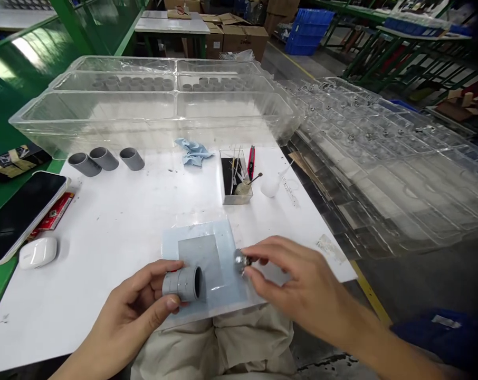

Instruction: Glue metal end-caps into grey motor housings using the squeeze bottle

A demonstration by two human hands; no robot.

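Observation:
My left hand (pixel 144 303) is closed around a short grey plastic tube (pixel 181 283), its open dark end facing right. A small shiny metal part (pixel 242 260) is pinched between thumb and fingers of my right hand (pixel 290 277); its exact kind is too small to make out. Both hands are above a light-blue sheet (pixel 170 248) with a grey square (pixel 199 250) on it, near the table's front edge. The tube and the metal part are apart, with a gap between them.
Three grey tubes (pixel 103 159) stand at the left. Beyond are a blue cloth (pixel 193 153), a clear box of tools (pixel 237 199), a red knife (pixel 251 161) and a white squeeze bottle (pixel 269 186). Clear trays (pixel 124 125) line the back; more trays (pixel 405 174) lie right. A phone (pixel 23 214) lies left.

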